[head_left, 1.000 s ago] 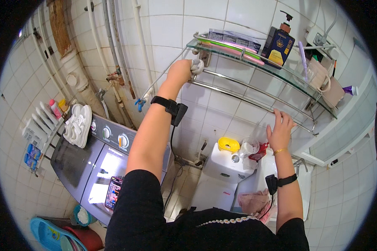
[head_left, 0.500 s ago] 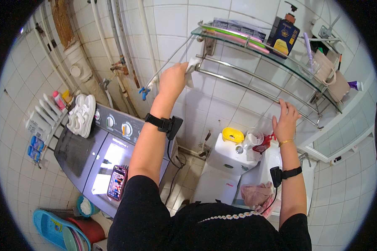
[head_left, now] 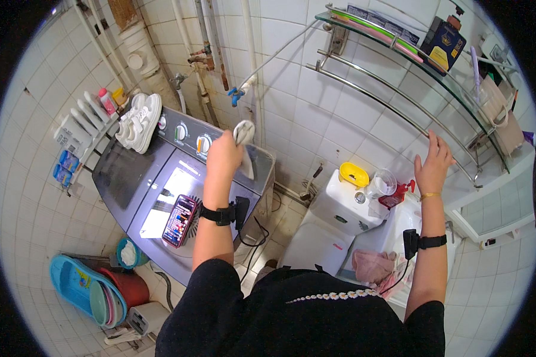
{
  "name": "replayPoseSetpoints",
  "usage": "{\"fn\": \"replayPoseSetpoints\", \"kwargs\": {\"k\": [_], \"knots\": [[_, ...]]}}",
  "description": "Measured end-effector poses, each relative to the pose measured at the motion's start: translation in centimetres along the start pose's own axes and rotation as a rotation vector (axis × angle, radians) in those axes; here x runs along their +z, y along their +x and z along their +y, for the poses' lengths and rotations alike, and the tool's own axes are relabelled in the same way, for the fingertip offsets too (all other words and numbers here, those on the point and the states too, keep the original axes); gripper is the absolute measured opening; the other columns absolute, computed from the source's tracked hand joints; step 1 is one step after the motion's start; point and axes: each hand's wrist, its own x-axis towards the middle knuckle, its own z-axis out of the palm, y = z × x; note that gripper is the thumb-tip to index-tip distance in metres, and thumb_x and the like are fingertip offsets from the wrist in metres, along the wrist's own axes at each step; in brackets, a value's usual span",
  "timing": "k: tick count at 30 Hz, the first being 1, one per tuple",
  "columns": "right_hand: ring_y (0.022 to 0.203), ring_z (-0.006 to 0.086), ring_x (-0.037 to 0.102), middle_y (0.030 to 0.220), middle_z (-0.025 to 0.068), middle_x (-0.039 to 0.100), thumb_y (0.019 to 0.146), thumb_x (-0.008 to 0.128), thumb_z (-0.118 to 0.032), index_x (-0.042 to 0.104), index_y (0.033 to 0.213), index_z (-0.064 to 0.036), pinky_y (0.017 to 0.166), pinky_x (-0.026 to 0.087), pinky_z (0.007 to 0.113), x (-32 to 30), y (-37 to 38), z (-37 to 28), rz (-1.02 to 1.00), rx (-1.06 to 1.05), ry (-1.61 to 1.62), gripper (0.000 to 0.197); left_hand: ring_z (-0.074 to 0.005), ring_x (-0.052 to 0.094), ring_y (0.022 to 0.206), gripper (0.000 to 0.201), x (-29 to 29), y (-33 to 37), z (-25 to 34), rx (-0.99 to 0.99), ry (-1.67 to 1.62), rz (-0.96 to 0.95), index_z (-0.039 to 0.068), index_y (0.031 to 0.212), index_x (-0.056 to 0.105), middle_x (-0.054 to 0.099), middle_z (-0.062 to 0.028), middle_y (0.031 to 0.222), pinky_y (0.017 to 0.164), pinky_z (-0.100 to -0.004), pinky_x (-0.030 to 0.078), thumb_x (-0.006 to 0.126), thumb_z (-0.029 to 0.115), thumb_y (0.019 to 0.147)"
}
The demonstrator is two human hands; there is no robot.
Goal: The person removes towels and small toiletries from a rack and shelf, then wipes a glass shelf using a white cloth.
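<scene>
My left hand (head_left: 224,156) is closed on a whitish cloth (head_left: 244,133), which bunches above the fingers and hangs down past them. It is over the rear control panel of the grey washing machine (head_left: 140,187), near the dials. My right hand (head_left: 433,166) is raised on the right, its fingertips at the lower bar of the metal towel rack (head_left: 369,92). Those fingers are stretched out with the thumb apart, and nothing shows in them. Above the bars runs a glass shelf (head_left: 375,37) holding a dark pump bottle (head_left: 443,44) and a flat box.
A phone (head_left: 179,221) and white shoes (head_left: 140,122) lie on the washing machine. On the toilet tank (head_left: 342,208) stand a yellow dish (head_left: 354,174) and a clear cup (head_left: 382,183); a red pump bottle (head_left: 397,194) is beside it. Blue basins (head_left: 71,279) are at lower left.
My left hand has come down and away from the rack's left end with the cloth, to above the washing machine. My right hand stays at the bar. The view has shifted left.
</scene>
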Motion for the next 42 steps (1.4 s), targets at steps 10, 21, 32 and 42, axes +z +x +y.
{"fn": "replayPoseSetpoints", "kwargs": {"k": [10,21,32,42], "knots": [[0.183,0.0522,0.034,0.199,0.0195,0.039,0.096,0.096,-0.018,0.037,0.197,-0.0338,0.142,0.031,0.086,-5.6,0.2,2.6,-0.155,0.053,0.03,0.118,-0.0475,0.088,0.122,0.074,2.0,-7.0,2.0,-0.175,0.315,-0.328,0.003,0.145,0.083,0.091,-0.0267,0.128,0.104,-0.056,0.07,0.102,0.053,0.094],[0.187,0.0536,0.026,0.206,0.0179,0.028,0.096,0.093,-0.015,0.047,0.193,-0.0287,0.142,0.023,0.09,-15.9,-5.7,5.1,-0.092,0.032,0.276,0.108,-0.0442,0.082,0.112,0.044,-7.6,-1.8,32.9,0.678,-0.094,0.34,0.015,0.153,0.08,0.088,-0.0186,0.117,0.094,-0.0564,0.065,0.087,0.034,0.114],[0.186,0.0533,0.03,0.204,0.0194,0.031,0.099,0.087,-0.013,0.053,0.19,-0.0266,0.143,0.018,0.088,-22.3,-14.5,13.0,-0.117,0.173,0.311,0.098,-0.0428,0.085,0.118,0.095,-11.3,3.3,60.0,0.847,-0.301,0.489,-0.004,0.175,0.059,0.088,-0.0235,0.129,0.099,-0.0559,0.067,0.091,0.056,0.109],[0.183,0.0547,0.033,0.201,0.0254,0.035,0.094,0.089,-0.009,0.06,0.183,-0.0185,0.144,0.017,0.087,-20.8,-21.6,20.7,-0.092,0.223,0.346,0.095,-0.0495,0.085,0.125,0.143,-7.2,2.4,70.5,0.537,-0.228,0.365,-0.01,0.19,0.027,0.078,-0.0309,0.146,0.099,-0.0574,0.072,0.095,0.073,0.097]]}}
